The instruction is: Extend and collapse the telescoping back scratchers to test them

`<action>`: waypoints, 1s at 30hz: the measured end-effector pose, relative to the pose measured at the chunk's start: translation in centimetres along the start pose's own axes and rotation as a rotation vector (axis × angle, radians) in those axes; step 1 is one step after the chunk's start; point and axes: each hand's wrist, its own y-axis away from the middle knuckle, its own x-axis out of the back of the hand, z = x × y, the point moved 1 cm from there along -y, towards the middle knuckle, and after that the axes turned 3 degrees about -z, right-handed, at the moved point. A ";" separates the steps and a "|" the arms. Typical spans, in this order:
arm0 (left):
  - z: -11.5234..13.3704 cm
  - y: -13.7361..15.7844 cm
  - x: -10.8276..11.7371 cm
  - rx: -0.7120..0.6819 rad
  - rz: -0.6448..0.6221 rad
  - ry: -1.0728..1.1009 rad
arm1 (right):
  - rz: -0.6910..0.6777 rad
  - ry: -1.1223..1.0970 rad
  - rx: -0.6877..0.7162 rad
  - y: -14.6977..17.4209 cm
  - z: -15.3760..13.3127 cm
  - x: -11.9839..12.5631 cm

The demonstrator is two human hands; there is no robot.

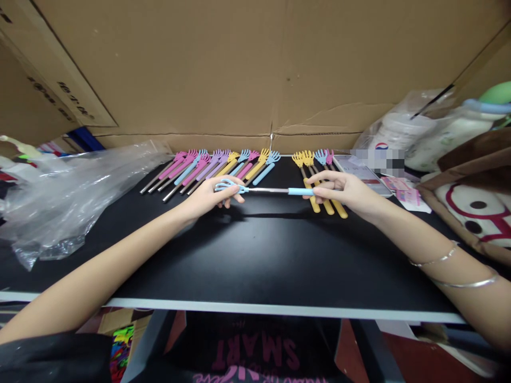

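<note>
Held level above the black table is a blue back scratcher with a claw-shaped head, a metal rod and a blue sleeve. My left hand pinches it at the claw end. At the other end, my right hand has its fingers closed on the blue sleeve. Behind my left hand lies a row of pink, blue, purple and yellow back scratchers, side by side with their claws toward the back. A smaller group of yellow, blue and pink back scratchers lies partly hidden behind my right hand.
A clear plastic bag spreads over the table's left side. At the right are a flat tablet-like device, pink papers, a bagged white tub and a brown plush item. Cardboard walls the back.
</note>
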 end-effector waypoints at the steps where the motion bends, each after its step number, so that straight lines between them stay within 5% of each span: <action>1: -0.1 0.0 0.0 0.017 -0.015 0.011 | 0.014 -0.031 0.000 0.0 0.0 0.1; 13: 0.0 0.2 0.1 0.004 -0.253 -0.083 | 0.069 -0.209 -0.030 -0.1 -0.4 -0.7; 24: 0.6 0.4 0.2 0.026 -0.324 -0.128 | -0.114 -0.092 -0.016 0.2 -0.4 -0.4; 30: 0.6 0.5 0.1 -0.015 -0.272 -0.162 | -0.055 -0.047 0.002 0.2 -0.1 -0.4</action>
